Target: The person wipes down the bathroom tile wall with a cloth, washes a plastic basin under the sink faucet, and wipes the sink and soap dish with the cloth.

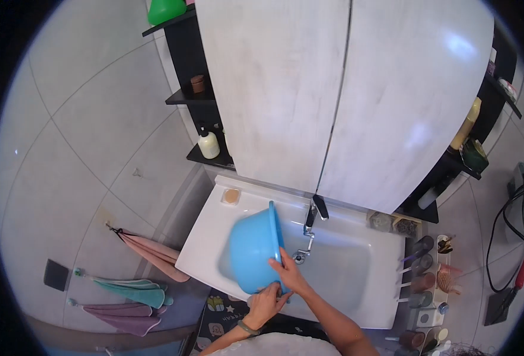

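Observation:
A light-blue plastic basin [253, 249] is tipped on its side over the left part of a white washbasin [345, 285], its rim turned toward the right. My right hand [288, 273] grips that rim, with fingers reaching over its edge. Lower down, at the near end of the rim, my left hand [266, 306] has its fingers curled against the blue plastic; part of its grip is hidden. A band circles my left wrist. Right of the basin's rim stands a chrome faucet [310, 218] with a jointed spout extension [308, 242]. The basin's inside is mostly out of sight.
A soap dish [231, 196] sits on the far left corner of the washbasin. Overhead hangs a pale cabinet [279, 89] flanked by black shelves [193, 95]. Cups and brushes [422, 282] line the right wall; towels [131, 291] hang at left.

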A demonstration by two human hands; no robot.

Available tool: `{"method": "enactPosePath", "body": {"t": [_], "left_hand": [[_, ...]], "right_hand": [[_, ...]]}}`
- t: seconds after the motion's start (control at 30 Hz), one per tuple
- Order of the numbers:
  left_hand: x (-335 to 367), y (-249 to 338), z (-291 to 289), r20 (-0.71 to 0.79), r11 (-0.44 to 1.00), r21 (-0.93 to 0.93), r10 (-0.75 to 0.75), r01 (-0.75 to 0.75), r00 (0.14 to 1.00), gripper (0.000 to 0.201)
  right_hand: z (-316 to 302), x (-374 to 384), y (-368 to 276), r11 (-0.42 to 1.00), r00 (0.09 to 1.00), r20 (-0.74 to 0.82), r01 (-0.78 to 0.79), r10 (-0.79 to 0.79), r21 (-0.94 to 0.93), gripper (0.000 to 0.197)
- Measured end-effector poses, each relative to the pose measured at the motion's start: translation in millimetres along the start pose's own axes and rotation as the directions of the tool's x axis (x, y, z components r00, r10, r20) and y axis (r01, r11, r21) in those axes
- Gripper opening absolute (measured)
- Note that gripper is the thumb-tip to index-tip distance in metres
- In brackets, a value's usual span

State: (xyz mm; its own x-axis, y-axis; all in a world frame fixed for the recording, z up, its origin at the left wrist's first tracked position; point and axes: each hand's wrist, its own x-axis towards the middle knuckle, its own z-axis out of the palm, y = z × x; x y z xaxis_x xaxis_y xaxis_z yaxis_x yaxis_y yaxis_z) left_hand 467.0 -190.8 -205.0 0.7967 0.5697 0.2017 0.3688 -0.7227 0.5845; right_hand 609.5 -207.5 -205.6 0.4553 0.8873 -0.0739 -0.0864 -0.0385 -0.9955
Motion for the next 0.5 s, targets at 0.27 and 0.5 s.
{"method": "enactPosePath", "body": {"t": [0.27,0.5], "left_hand": [[24.2,-117.9,-81.7,-0.322,0.968,-0.090,-0.249,0.232,0.914,0.024],[63.7,-171.7,-88.9,-0.201,0.973,0.230,0.078,-0.031,0.976,0.033]], "right_hand": [[-20.1,-4.8,-43.6,0.928,0.982,-0.186,-0.108,0.043,-0.357,0.047],[-18.8,0.3,-63.4,0.589,1.000,0.011,0.023,-0.023,-0.808,0.044]]}}
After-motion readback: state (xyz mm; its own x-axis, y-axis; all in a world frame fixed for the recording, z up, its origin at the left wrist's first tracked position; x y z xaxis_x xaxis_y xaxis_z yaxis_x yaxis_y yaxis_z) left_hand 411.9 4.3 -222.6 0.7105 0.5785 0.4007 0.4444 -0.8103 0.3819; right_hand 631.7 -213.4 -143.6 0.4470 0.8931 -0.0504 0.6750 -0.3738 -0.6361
